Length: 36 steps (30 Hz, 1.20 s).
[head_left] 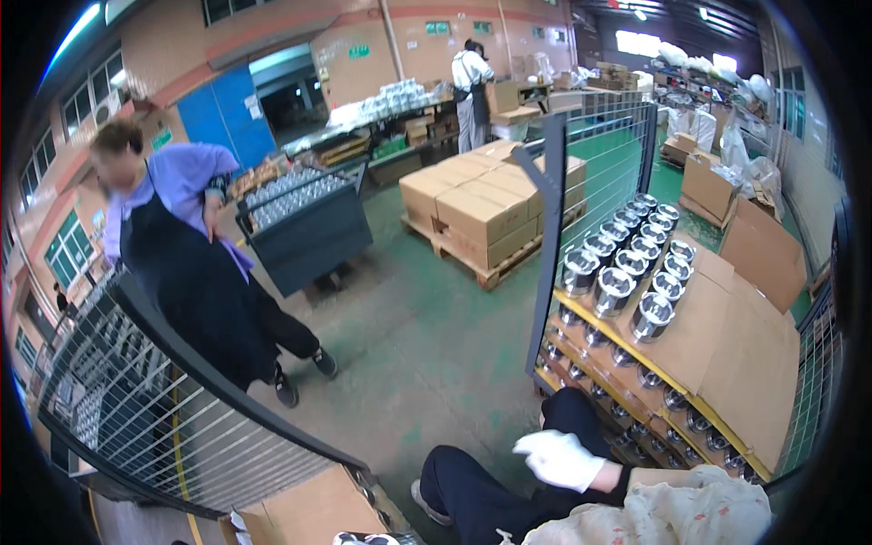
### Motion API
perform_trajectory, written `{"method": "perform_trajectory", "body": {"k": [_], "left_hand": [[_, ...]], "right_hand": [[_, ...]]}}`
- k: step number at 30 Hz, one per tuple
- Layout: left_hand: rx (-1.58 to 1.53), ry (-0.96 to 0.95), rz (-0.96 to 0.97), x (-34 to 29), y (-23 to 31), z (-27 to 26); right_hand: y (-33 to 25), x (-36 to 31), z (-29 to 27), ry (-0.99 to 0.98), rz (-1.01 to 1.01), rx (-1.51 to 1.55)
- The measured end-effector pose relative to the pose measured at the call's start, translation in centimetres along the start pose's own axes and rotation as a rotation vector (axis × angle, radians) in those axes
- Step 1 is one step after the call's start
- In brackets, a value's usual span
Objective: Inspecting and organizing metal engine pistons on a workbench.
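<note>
My right hand (556,460), in a white glove, hovers over or rests on my dark-trousered legs (481,486); contact is hard to judge. Its fingers point left, slightly bent, and nothing shows in them. Nearest to it, on the right, is a stack of silver, dark-sided metal cylinders (652,315) that look like pistons. They stand upright in rows on the top cardboard sheet (718,363), with more in the layers below. My left hand is out of view. At the bottom edge lies an open cardboard box (318,504), with shiny metal parts (368,538) beside it.
A wire-mesh frame (595,182) surrounds the stack; another mesh cage (218,427) stands left. A person in a dark apron (182,263) stands beyond it, near a dark bin (309,236) of metal parts. Taped cartons (481,204) sit on a pallet (490,272). Another person (470,95) works farther back.
</note>
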<state>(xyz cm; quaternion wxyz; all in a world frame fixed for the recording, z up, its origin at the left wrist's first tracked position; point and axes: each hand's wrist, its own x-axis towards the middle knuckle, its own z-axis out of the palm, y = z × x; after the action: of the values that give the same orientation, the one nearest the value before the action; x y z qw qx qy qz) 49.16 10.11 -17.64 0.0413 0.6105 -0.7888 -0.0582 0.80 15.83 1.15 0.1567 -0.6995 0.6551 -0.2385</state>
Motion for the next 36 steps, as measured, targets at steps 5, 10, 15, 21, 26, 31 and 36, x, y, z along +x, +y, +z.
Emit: {"method": "perform_trajectory", "body": {"k": [5, 10, 15, 21, 26, 31, 36], "left_hand": [[0.261, -0.023, 0.638, 6.2, 17.7, -18.4], [0.098, 0.010, 0.572, 11.5, 25.7, -16.4], [0.178, -0.267, 0.491, 13.4, 38.1, -18.7], [-0.699, -0.504, 0.436, 17.1, 41.5, -14.6], [-0.608, -0.579, 0.344, 19.3, 35.6, -10.3], [-0.293, -0.495, 0.143, 19.8, 38.8, -14.7], [-0.203, -0.423, -0.086, 19.5, 36.0, -16.0]], "right_hand": [[-8.7, 3.0, 0.6, -0.051, -0.745, 0.562], [-6.5, 1.4, -2.4, -0.261, -0.605, 0.322], [1.3, 0.2, -3.0, -0.496, -0.545, 0.193], [10.6, -8.2, -16.4, -0.060, 0.098, 0.501], [22.7, -11.5, -29.0, 0.513, 0.623, 0.450], [37.1, -11.5, -39.0, 0.762, 0.911, -0.032], [52.2, -4.0, -41.6, 0.641, 0.889, -0.090]]}}
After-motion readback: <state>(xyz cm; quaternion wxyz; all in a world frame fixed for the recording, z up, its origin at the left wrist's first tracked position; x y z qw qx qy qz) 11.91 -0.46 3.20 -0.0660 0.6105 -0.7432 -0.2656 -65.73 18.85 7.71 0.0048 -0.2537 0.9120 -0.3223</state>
